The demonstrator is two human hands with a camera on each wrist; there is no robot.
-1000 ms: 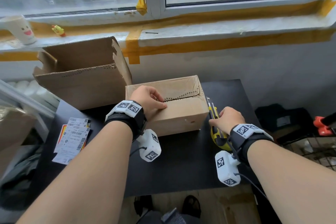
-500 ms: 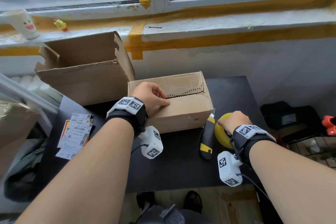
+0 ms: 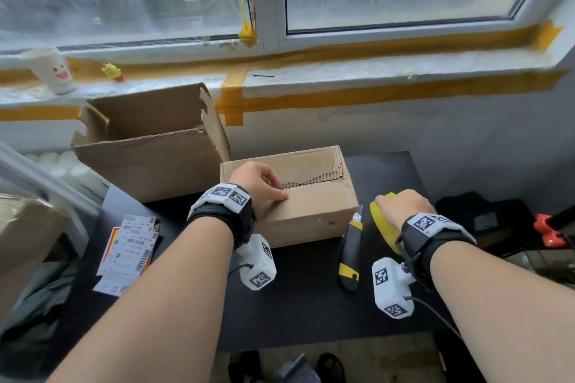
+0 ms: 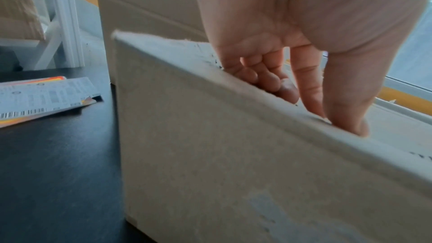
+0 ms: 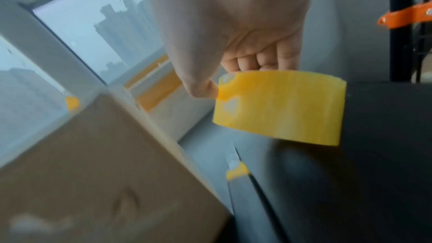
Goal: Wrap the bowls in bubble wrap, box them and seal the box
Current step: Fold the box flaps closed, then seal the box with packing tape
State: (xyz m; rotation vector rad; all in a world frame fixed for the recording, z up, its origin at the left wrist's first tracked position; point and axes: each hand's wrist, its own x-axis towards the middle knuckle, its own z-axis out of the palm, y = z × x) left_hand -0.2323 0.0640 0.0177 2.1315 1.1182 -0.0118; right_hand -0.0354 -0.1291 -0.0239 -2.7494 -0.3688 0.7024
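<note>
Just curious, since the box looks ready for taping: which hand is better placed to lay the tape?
The right hand: it already grips the yellow tape beside the box. The left hand is busy pressing the flaps shut.

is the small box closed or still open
Closed but untaped: the left hand presses the small box flaps flat, their seam bare.

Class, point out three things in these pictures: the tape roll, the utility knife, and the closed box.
tape roll (image 5: pixel 280 106), right wrist view, outer yellow face.
utility knife (image 3: pixel 351 246), head view, black handle.
closed box (image 3: pixel 314 211), head view, top flap.
</note>
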